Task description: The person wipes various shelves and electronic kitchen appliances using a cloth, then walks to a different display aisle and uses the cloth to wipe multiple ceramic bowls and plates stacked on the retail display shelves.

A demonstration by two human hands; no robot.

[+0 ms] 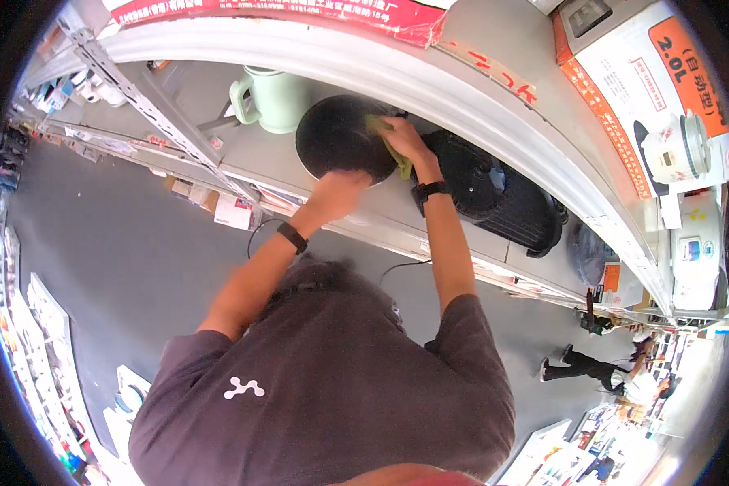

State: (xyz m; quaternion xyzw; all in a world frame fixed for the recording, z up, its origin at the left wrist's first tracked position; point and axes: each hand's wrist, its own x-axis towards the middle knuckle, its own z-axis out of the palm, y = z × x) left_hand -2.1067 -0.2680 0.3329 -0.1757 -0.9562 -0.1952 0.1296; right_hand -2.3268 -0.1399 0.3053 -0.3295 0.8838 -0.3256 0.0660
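Observation:
A round black pan (334, 136) with a pale rim lies on the grey shelf before me. My left hand (340, 191), slightly blurred, grips its near rim. In my right hand (404, 144) is a yellow-green cloth (401, 159), pressed to the right side of the pan's dark surface. Part of the cloth hangs down below my fingers. To the left of the pan stands a light green jug-like vessel (276, 100) with a handle. A black appliance (492, 188) with a ridged surface sits just right of my right wrist.
A white shelf beam (340, 51) crosses above my hands, and a perforated metal post (140, 97) rises at left. Boxes, including a rice-cooker carton (650, 103), stand on the upper shelf. Cables hang below the shelf edge. Another person (613, 373) is far right in the aisle.

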